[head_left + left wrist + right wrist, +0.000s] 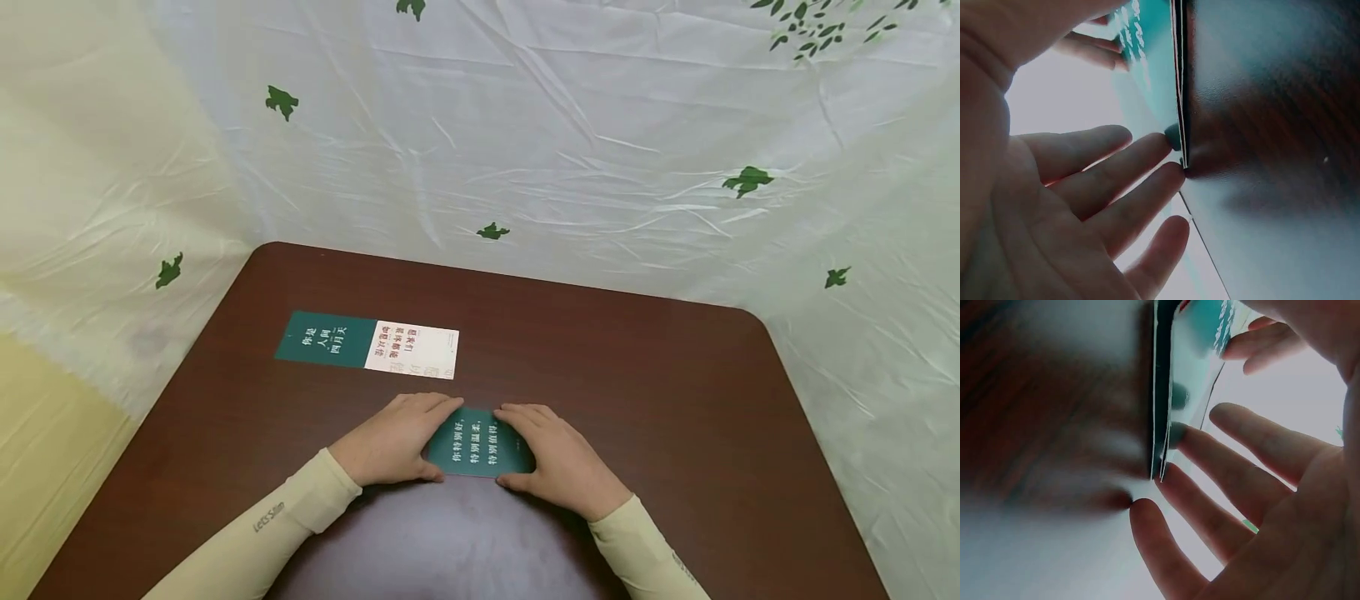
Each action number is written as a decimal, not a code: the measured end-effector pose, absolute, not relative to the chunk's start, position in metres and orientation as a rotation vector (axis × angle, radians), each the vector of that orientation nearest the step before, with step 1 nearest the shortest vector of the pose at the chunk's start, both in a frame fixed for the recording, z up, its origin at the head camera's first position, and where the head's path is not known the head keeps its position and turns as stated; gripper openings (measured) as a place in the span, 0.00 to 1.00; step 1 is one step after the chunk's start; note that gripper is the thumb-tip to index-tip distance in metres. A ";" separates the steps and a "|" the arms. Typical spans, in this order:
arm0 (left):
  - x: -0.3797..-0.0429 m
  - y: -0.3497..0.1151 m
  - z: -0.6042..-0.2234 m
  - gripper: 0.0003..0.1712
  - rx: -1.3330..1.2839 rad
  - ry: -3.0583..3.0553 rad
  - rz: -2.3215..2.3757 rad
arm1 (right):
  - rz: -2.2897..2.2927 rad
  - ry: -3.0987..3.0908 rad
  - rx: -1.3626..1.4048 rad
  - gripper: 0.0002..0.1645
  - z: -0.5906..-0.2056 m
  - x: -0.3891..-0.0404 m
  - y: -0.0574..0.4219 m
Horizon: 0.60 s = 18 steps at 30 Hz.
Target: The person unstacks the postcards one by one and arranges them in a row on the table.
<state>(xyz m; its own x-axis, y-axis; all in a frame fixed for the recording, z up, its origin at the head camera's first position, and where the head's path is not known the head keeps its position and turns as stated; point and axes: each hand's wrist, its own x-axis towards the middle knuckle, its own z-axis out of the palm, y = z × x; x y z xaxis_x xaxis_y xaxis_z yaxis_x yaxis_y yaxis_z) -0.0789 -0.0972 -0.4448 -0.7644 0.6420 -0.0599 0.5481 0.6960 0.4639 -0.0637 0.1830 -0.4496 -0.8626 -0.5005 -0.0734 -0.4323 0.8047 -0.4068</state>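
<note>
A small stack of cards, dark green on top with white printed characters, lies on the table in front of me, its top card [480, 442] facing up. My left hand [397, 440] holds the left end, thumb at the near edge and fingers at the far edge. The right hand [558, 458] grips the right end the same way. In the left wrist view the stack [1159, 62] is seen edge-on, with fingertips against its far edge. Thin layers of the stack [1163, 394] stand slightly apart in the right wrist view.
Beyond my left hand, a green card [333, 340] and a white card [416, 350] with red characters lie side by side. They rest on the dark brown wooden table [637, 375], which has rounded corners. White fabric [525, 125] with green leaf prints hangs around it.
</note>
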 end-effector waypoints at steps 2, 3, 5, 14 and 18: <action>-0.079 -0.097 -0.447 0.57 0.948 2.692 0.633 | -0.572 2.814 -0.738 0.53 -0.450 -0.065 0.183; -0.079 -0.096 -0.447 0.57 0.942 2.694 0.628 | -0.576 2.815 -0.745 0.52 -0.450 -0.065 0.182; -0.080 -0.096 -0.448 0.56 0.938 2.699 0.630 | -0.585 2.819 -0.756 0.52 -0.449 -0.067 0.182; -0.083 -0.095 -0.449 0.56 0.915 2.670 0.677 | -0.605 2.830 -0.763 0.53 -0.452 -0.069 0.184; -0.082 -0.095 -0.448 0.56 0.915 2.659 0.681 | -0.615 2.831 -0.778 0.52 -0.453 -0.067 0.184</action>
